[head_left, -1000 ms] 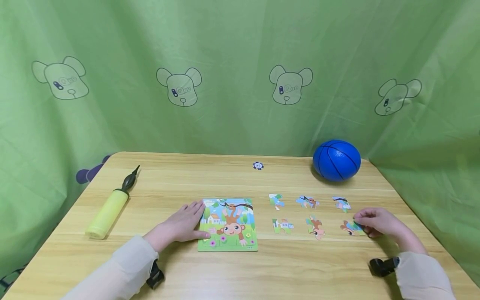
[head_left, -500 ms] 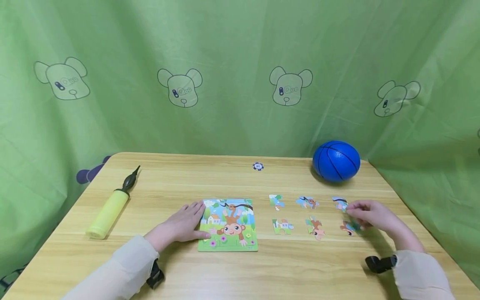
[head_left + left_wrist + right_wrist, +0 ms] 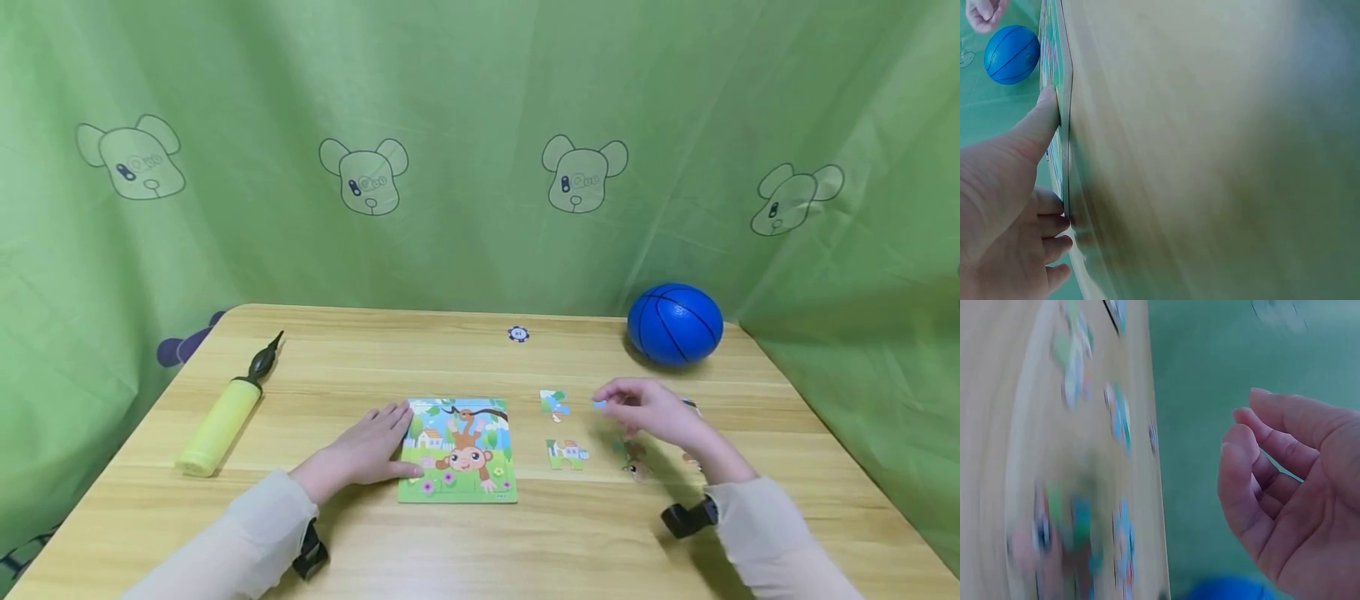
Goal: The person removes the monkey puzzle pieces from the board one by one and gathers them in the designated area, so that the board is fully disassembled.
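Observation:
My left hand [image 3: 367, 446] rests at the left side of a square monkey puzzle board [image 3: 487, 492]. In the left wrist view its thumb [image 3: 1044, 122] lies on the board and the fingers are at its edge. My right hand [image 3: 652, 412] hovers over loose jigsaw pieces on the right. In the right wrist view its loosely bent fingers [image 3: 1238, 469] hold nothing. A leafy corner piece [image 3: 553, 404] and a house piece [image 3: 566, 454] lie between board and right hand. A monkey-face piece [image 3: 636, 472] lies beneath that hand; other pieces are partly hidden by the hand and forearm.
A blue ball [image 3: 675, 325] sits at the table's back right. A round chip [image 3: 518, 334] lies near the back edge. On the left lies a yellow hand pump [image 3: 221, 425] with a black nozzle. A green curtain [image 3: 465, 250] hangs behind the table.
My right hand has lifted from the lower right piece and moved left over the middle pieces. The left hand has stayed on the board.

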The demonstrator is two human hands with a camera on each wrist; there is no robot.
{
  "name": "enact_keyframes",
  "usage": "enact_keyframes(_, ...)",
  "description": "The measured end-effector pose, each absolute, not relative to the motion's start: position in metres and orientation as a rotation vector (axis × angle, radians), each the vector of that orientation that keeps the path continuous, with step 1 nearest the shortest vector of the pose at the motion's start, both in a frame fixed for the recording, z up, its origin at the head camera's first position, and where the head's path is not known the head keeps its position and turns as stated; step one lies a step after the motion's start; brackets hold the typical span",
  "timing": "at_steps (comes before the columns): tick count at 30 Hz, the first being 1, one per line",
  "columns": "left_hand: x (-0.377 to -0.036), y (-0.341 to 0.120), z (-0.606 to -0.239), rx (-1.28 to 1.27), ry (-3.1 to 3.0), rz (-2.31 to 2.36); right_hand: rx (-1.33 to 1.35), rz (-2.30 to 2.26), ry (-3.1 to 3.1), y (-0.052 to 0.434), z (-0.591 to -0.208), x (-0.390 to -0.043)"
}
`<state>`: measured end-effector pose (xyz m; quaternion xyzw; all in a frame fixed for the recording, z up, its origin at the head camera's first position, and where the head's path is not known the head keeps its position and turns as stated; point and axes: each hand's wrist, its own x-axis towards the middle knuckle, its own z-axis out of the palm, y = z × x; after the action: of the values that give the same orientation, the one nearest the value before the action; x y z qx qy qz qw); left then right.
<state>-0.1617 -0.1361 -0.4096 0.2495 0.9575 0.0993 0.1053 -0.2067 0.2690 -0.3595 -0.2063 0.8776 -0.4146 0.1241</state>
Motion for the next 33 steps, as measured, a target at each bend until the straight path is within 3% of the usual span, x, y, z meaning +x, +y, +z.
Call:
enact_keyframes(16,-0.157,-0.136,-0.416,0.906,2.969,0.143,-0.956,-1.075,2.365,0.147,-0.372,-0.202)
enact_keyframes(33,-0.155,-0.144,-0.411,0.858,2.811,0.331,-1.189,-0.841,2.302,0.078,-0.398,-0.186)
